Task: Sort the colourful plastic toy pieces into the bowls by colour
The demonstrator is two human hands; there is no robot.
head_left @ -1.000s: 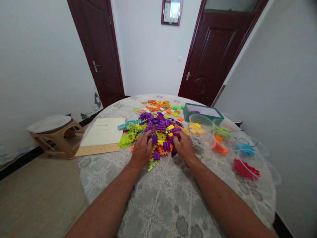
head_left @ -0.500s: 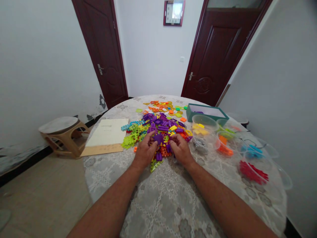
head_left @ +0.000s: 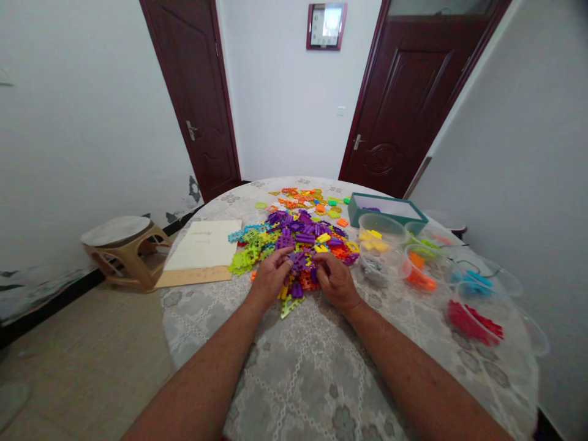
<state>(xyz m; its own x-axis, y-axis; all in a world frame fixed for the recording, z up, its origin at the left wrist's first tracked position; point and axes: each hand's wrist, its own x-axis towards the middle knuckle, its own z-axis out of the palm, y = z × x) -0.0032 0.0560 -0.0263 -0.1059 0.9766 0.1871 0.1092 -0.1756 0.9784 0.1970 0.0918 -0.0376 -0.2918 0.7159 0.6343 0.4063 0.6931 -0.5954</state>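
Observation:
My left hand (head_left: 271,275) pinches a purple plastic building piece (head_left: 298,261) between thumb and fingers, at the front of a heaped pile. On the piece's other side is my right hand (head_left: 339,283), its fingers curled and pressed together. Whatever they grip is mostly hidden behind them, with a bit of purple beside the fingertips. Around both hands lies the mixed pile of interlocking pieces, with purple tubes (head_left: 305,238), green pieces (head_left: 245,260) and yellow tubes (head_left: 321,248). A light green triangular piece (head_left: 291,306) rests on the cloth between my wrists.
Clear tubs of sorted pieces stand on the right, one with red pieces (head_left: 474,321), another with blue ones (head_left: 475,282). A green box (head_left: 390,215) is behind them. Left are a cream booklet (head_left: 202,245) and, beyond the round table, a stool (head_left: 122,251). Orange pieces (head_left: 291,201) lie farther back.
The purple piece has shifted slightly right and now sits between both hands. My right hand's fingers have curled in more. The whole view has shifted a little.

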